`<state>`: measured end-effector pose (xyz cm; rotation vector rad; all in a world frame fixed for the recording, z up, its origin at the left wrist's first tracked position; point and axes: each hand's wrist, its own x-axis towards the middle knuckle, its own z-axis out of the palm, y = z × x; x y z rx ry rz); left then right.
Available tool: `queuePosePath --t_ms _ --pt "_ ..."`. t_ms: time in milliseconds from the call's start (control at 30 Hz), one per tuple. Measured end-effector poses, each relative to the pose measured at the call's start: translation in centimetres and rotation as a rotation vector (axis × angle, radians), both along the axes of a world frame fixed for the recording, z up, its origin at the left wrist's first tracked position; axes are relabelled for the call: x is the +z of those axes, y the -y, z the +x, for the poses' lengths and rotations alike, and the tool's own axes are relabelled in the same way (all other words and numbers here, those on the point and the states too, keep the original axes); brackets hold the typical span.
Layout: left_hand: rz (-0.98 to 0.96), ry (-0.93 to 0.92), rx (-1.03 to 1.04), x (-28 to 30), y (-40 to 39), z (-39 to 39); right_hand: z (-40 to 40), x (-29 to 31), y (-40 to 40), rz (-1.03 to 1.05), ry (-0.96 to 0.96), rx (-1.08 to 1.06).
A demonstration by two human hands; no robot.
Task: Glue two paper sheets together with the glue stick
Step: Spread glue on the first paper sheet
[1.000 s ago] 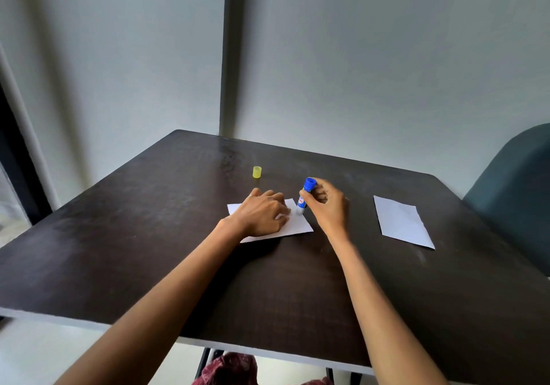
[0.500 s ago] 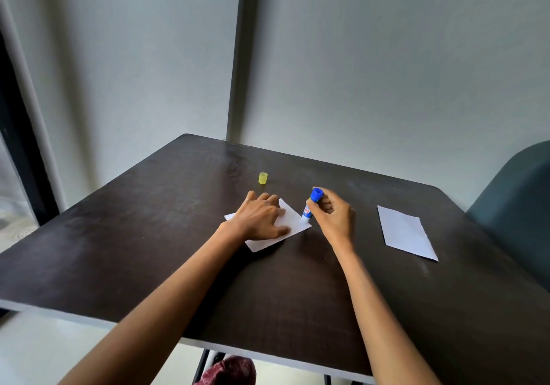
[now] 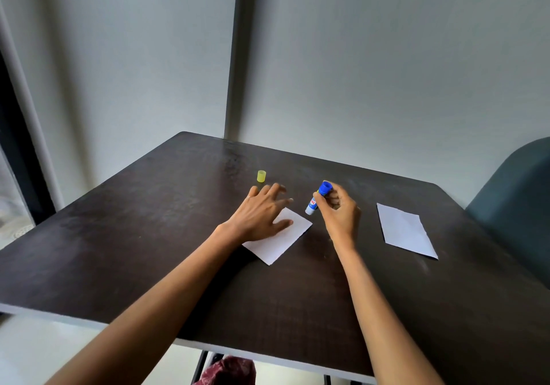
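A white paper sheet (image 3: pixel 281 240) lies turned like a diamond in the middle of the dark table (image 3: pixel 148 250). My left hand (image 3: pixel 259 212) rests on its far left part, fingers spread and blurred, palm down. My right hand (image 3: pixel 339 213) holds the glue stick (image 3: pixel 317 198), blue end up, white tip tilted down just above the sheet's far right edge. A second white sheet (image 3: pixel 404 230) lies flat to the right, apart from both hands. The yellow cap (image 3: pixel 261 176) stands beyond my left hand.
A dark teal chair back (image 3: pixel 518 203) rises at the table's right side. Grey walls close the far edge. A reddish cloth (image 3: pixel 229 371) shows below the near table edge. A dark frame (image 3: pixel 18 146) stands at the left.
The sheet under my left hand has turned counter-clockwise into a diamond. My left fingers have spread and shifted far-left. The glue stick tip has lifted off the sheet's corner.
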<state>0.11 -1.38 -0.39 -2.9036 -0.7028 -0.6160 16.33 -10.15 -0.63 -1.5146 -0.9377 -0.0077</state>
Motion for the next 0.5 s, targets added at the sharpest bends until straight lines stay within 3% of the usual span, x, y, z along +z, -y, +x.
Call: queuePosePath --t_ms 100,200,500 --pt "-0.095 0.015 -0.134 0.77 0.01 -0.29 0.09 0.09 0.01 0.016 -0.028 0.001" --pt "-0.338 -0.166 -0.207 0.72 0.02 -0.4 0.14 0.14 -0.01 0.018 -0.035 -0.003" --pt "-0.179 -0.225 -0.118 0.3 0.47 0.33 0.24 -0.17 -0.24 -0.003 0.012 -0.015"
